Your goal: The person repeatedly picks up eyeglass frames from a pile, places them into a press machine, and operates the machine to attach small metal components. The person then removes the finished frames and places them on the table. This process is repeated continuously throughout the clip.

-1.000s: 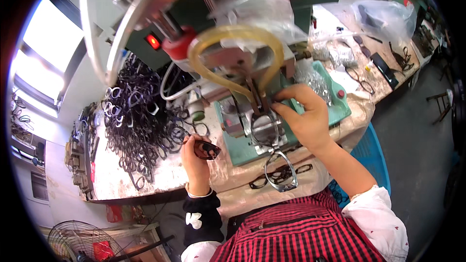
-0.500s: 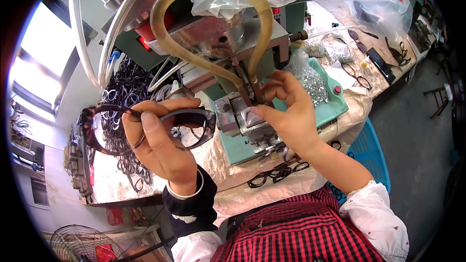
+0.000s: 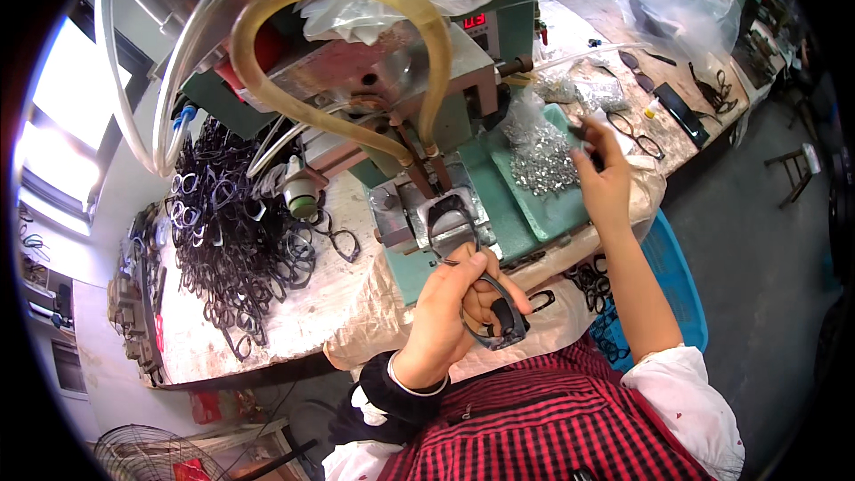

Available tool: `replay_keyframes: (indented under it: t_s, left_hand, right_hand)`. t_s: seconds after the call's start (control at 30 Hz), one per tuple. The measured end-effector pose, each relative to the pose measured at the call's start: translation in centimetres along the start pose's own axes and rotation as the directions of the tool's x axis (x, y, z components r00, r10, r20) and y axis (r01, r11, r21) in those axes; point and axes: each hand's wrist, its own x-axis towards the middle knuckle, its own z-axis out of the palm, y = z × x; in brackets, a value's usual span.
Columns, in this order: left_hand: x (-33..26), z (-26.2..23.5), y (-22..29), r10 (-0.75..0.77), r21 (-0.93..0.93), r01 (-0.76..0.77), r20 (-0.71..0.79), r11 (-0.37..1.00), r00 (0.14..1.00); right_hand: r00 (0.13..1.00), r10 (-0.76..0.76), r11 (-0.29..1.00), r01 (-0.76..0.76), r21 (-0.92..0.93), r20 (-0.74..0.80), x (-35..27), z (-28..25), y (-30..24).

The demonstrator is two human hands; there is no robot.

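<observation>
Left fingers (image 3: 458, 277) are closed round a dark eyeglass frame (image 3: 508, 336), its far rim just below the machine's 2 prongs (image 3: 440, 175); right fingers (image 3: 606, 142), half-curled, hover beside the green tray (image 3: 545, 224), any grip impossible to tell.

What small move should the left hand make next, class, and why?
Probably the left hand should steady the eyeglass frame by the two brown prongs: it grips the frame's near part, while the far end lies close to the prong tips. Whether the frame is seated cannot be told.
</observation>
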Motion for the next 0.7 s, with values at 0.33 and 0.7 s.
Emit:
replay_keyframes:
  t_s: [0.33, 0.7]
  left_hand:
    - [-0.4, -2.3, -0.8, -0.029, 0.008, 0.028, 0.066, 1.0, 0.997]
    - [-4.5, -11.7, 5.8, 0.954, 0.996, 0.063, 0.039, -0.061, 0.299]
  right_hand:
    - [0.965, -0.068, 0.766, 0.213, -0.607, 0.252, -3.7, -0.5, -1.1]
    - [0.979, -0.128, 0.96, 0.163, -0.228, 0.158, -3.5, 0.0, -1.1]
